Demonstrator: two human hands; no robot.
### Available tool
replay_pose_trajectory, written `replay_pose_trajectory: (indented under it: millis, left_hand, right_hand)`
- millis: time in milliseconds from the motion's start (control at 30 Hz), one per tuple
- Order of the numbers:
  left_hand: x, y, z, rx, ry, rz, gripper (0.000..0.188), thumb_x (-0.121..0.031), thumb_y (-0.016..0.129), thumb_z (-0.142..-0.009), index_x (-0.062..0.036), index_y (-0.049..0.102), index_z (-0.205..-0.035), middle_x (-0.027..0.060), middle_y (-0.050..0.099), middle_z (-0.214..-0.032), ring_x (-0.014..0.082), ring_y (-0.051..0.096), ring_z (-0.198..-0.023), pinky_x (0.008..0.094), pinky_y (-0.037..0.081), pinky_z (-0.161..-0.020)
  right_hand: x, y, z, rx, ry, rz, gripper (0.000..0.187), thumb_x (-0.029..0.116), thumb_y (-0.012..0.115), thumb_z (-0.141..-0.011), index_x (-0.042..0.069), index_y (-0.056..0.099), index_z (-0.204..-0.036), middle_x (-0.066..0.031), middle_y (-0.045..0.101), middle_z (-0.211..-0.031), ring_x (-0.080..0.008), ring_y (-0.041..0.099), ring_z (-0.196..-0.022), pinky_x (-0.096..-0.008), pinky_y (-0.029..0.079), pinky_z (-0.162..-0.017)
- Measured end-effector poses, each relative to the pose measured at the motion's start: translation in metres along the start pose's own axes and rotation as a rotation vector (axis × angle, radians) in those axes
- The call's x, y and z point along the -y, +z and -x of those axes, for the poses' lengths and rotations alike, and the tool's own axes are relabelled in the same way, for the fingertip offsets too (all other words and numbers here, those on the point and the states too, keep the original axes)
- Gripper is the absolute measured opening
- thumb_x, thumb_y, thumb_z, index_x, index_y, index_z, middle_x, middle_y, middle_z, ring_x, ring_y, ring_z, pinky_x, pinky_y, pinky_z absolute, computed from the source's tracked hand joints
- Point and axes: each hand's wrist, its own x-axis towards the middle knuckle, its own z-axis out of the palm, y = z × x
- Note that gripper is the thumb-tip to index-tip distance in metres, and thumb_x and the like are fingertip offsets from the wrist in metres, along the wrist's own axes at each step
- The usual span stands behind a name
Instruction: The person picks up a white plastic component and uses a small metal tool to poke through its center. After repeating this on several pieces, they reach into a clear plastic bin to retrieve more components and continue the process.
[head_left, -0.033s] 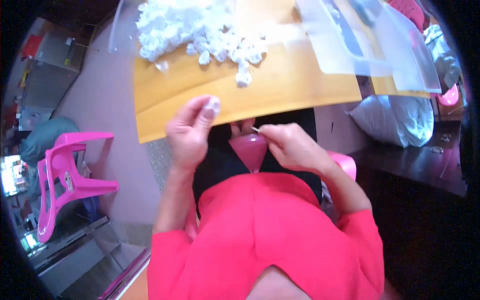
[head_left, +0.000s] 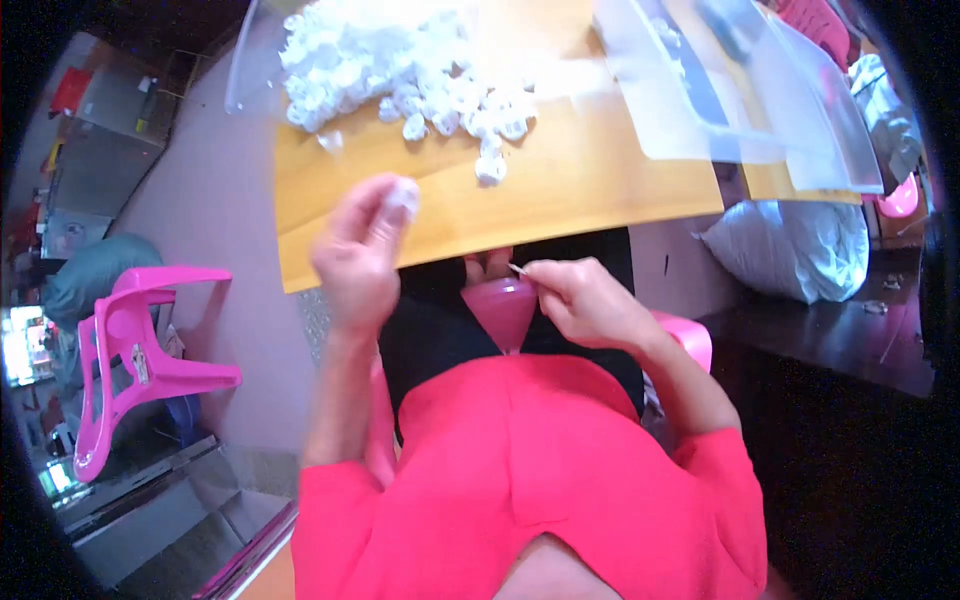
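My left hand [head_left: 355, 260] is raised over the near left edge of the wooden table [head_left: 380, 215]. Thumb and fingers pinch a small white piece [head_left: 404, 193], blurred, similar to the small rounded white pieces [head_left: 420, 100] heaped on the tabletop. In front of my lap, just below the table edge, my right hand [head_left: 585, 300] closes around a thin pale pointed tool [head_left: 517, 268]; only its tip shows and its kind is unclear. Several white pieces lie loose at the heap's near side, one [head_left: 490, 165] closest to me.
Clear plastic bins [head_left: 680, 130] stand on the right of the table. A pink tapering surface [head_left: 500, 310] shows between my thighs. On the floor, a pink plastic stool [head_left: 150, 350] lies tipped at left and a white sack [head_left: 790, 250] sits at right.
My left hand has shifted a little up and to the left with the white piece. The right hand keeps nearly the same place, still gripping the pale tool.
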Motion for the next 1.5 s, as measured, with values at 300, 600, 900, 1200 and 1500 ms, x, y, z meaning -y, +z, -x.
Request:
replay_pose_trajectory:
  millis: [300, 600, 900, 1200, 1500]
  left_hand:
    - [-0.029, -0.041, -0.194, -0.337, 0.832, -1.098, 0.037, -0.004, 0.068, -0.074, -0.0009, 0.061, -0.110, 0.0183, 0.062, -0.102, 0.0367, 0.057, -0.096, 0.0406, 0.046, -0.085]
    - [0.031, 0.068, -0.030, 0.296, 0.663, -0.578, 0.038, -0.005, 0.072, -0.067, -0.0022, 0.061, -0.104, 0.0172, 0.055, -0.102, 0.0345, 0.053, -0.093, 0.0417, 0.045, -0.081]
    - [0.054, 0.069, -0.032, 0.292, 0.627, -0.599, 0.025, 0.003, 0.067, -0.069, -0.0009, 0.062, -0.093, 0.0172, 0.055, -0.101, 0.0322, 0.054, -0.087, 0.0395, 0.046, -0.076]
    - [0.052, 0.069, -0.019, 0.065, 0.609, -0.559, 0.035, 0.012, 0.052, -0.076, 0.0012, 0.059, -0.109, 0.0222, 0.056, -0.107, 0.0382, 0.059, -0.094, 0.0391, 0.050, -0.081]
    - [0.013, 0.037, 0.048, -0.063, -0.444, 0.547, 0.022, -0.007, 0.046, -0.095, 0.0013, 0.054, -0.114, 0.0121, 0.061, -0.104, 0.0227, 0.062, -0.088, 0.0306, 0.052, -0.071]
  right_hand:
    - [-0.020, 0.026, 0.011, 0.068, 0.114, -0.114, 0.021, -0.001, 0.045, -0.083, 0.001, 0.061, -0.096, -0.0120, 0.064, -0.072, -0.0228, 0.063, -0.068, -0.0329, 0.051, -0.066]
    - [-0.010, 0.009, 0.023, 0.073, 0.114, -0.064, 0.027, 0.007, 0.047, -0.085, 0.003, 0.061, -0.107, -0.0164, 0.066, -0.079, -0.0297, 0.065, -0.076, -0.0368, 0.051, -0.071]
    - [-0.012, 0.006, 0.019, 0.150, 0.076, 0.029, 0.030, 0.012, 0.048, -0.085, 0.004, 0.061, -0.111, -0.0258, 0.063, -0.090, -0.0410, 0.062, -0.087, -0.0444, 0.050, -0.078]
    - [-0.017, 0.009, 0.026, 0.163, 0.014, 0.112, 0.026, 0.011, 0.047, -0.083, 0.004, 0.063, -0.102, -0.0245, 0.064, -0.087, -0.0414, 0.062, -0.084, -0.0463, 0.050, -0.076]
    - [-0.017, 0.020, 0.035, 0.074, -0.023, 0.159, 0.018, 0.011, 0.050, -0.080, 0.004, 0.064, -0.089, -0.0224, 0.064, -0.083, -0.0401, 0.062, -0.081, -0.0458, 0.050, -0.072]
